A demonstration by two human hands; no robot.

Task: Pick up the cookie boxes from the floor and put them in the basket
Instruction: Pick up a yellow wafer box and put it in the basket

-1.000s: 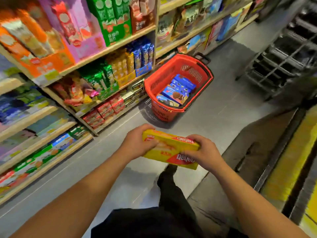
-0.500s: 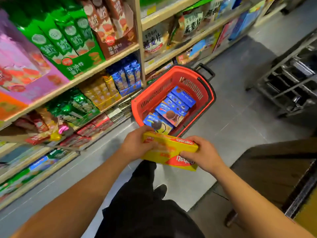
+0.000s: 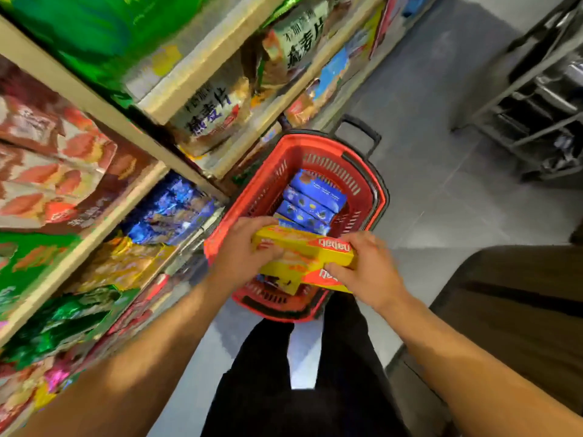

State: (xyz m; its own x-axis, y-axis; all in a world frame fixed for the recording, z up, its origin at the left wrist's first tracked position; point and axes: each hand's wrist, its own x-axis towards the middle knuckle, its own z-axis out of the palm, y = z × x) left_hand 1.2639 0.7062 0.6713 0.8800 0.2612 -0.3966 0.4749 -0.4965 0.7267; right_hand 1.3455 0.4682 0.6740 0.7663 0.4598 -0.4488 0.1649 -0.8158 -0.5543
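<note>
Cookie boxes sit in 2 places: 1 yellow box (image 3: pixel 304 261) is held above the near end of the red basket (image 3: pixel 367 197), and several blue boxes (image 3: pixel 310 200) lie stacked side by side inside the basket, just beyond the fingers.

Grey floor (image 3: pixel 441 159) runs along the aisle ahead of the fingers. Store shelves (image 3: pixel 104 216) packed with snack bags in green, brown, blue and gold rise to the left of the left hand. A metal rack (image 3: pixel 542 99) stands well beyond and to the right of the right hand, and a dark brown surface (image 3: pixel 520 310) lies near the right forearm. The basket stands on the floor beside the lowest shelf, its black handle (image 3: pixel 362 134) at the far end. Black trousers (image 3: pixel 284 389) show below the wrists.

Compared with 0.5 s ago, the basket is much closer and now lies directly under the hands, where before it stood ahead of them; the shelves have also drawn nearer.

The yellow box is long and rectangular, with red corner patches carrying white lettering. The left hand (image 3: pixel 244 252) grips its left end, fingers (image 3: pixel 268 255) curled over the front face. The right hand (image 3: pixel 367 268) grips its right end, fingers (image 3: pixel 339 269) wrapped over the near face.
</note>
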